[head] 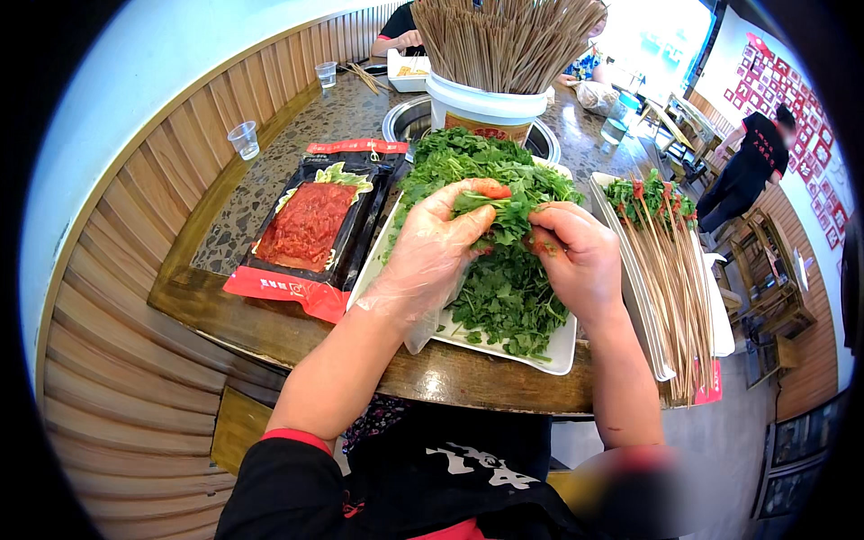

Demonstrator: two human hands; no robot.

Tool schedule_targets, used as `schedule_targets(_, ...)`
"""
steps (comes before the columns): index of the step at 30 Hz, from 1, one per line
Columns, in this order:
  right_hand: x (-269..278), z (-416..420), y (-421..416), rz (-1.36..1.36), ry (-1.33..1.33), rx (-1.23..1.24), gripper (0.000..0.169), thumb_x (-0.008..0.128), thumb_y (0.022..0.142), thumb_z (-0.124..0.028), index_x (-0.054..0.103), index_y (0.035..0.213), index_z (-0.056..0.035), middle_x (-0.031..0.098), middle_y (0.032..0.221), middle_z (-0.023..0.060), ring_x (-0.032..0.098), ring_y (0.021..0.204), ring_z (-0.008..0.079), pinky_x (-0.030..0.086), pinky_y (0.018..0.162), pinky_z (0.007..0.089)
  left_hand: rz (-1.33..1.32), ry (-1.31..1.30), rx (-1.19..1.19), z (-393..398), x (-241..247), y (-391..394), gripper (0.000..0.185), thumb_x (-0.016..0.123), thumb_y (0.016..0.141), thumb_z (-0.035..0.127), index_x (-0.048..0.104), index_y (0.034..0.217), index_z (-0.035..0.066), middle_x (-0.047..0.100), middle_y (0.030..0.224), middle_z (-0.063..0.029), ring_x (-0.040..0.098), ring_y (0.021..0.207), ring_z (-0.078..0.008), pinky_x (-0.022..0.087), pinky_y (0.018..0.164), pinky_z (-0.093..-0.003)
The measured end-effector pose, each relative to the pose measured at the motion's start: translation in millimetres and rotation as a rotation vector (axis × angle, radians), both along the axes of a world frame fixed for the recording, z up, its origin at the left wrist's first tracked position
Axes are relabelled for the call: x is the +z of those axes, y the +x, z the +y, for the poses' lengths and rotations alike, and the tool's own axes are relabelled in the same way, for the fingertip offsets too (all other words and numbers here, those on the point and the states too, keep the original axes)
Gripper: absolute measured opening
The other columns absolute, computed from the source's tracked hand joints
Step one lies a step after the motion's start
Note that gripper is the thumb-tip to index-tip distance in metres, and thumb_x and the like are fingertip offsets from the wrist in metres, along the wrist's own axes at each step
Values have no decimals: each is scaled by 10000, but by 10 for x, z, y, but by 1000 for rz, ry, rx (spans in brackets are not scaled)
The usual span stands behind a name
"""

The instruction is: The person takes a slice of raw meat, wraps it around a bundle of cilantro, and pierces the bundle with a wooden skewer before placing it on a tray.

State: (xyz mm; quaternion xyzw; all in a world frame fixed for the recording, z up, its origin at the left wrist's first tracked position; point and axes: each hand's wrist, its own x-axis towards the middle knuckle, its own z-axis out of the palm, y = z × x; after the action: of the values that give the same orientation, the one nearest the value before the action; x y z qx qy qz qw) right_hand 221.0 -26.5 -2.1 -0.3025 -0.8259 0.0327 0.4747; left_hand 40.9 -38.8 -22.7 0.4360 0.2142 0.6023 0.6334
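In front of my body, my left hand (442,233), in a thin clear plastic glove, pinches a small bunch of cilantro (513,214) between thumb and fingers. Red paste stains the fingertips. My right hand (577,253) has its thumb and forefinger closed on the leafy end of that bunch, with green and red bits on its fingers. Beneath both hands, a white tray (559,364) carries a large heap of cilantro (509,297). To the left lies an opened black pack of red marinated meat slices (307,226).
A white bucket (482,101) of bamboo skewers (506,44) stands behind the tray at a round metal table inset (405,128). Loaded skewers (675,297) lie on another tray at right. Plastic cups (244,140) stand at left. People sit opposite; another person (749,158) stands at right.
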Motion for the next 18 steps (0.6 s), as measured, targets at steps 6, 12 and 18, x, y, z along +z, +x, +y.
schedule_targets(6,-1,0,12,353,-469,182,478,598,905,-177,441,1328,-20,539,1232,151,547,1122,219,445,933,316,-57,-4,8,-3,4,2,247,550,924,78,553,1169,44,599,1149,-47,575,1030,-136,500,852,-312)
schedule_targets(12,-82,-83,-192,4,-318,153,753,510,930,-444,232,1428,48,269,1475,229,273,1373,309,212,1115,383,20,-11,-18,-10,-28,76,240,554,912,50,558,1152,40,609,1111,-44,581,929,-94,491,751,-233)
schedule_targets(18,-6,18,4,253,-336,178,587,711,824,-196,444,1327,-51,515,1178,96,545,1046,174,460,887,307,31,-10,80,-16,-4,62,235,544,915,41,554,1149,48,605,1121,-45,584,963,-109,506,788,-265)
